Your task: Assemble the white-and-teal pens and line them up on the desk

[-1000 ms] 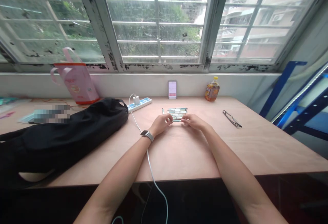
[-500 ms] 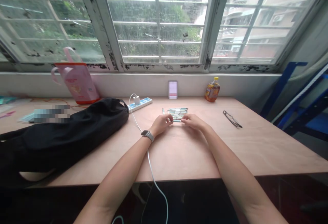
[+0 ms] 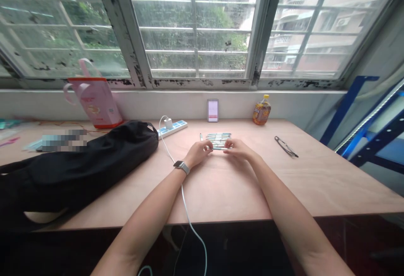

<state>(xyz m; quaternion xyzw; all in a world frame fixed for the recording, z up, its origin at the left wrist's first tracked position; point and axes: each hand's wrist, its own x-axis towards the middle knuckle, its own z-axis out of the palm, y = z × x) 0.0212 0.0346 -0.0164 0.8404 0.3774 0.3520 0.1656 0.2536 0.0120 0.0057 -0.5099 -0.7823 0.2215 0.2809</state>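
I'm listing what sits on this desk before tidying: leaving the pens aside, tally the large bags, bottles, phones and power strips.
Large bags: 2, a pink bag and a black bag
Bottle: 1
Phone: 1
Power strip: 1
Total: 5

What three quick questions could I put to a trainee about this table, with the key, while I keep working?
1. Multiple choice. The cap on the bottle is: A) red, B) yellow, C) blue.
2. True or false. The white charger is plugged into the power strip.
3. Short answer. Which hand is nearer the lone pen beside the row of pens, and belongs to the arm with the watch?

Key: 1. B; 2. true; 3. left hand.
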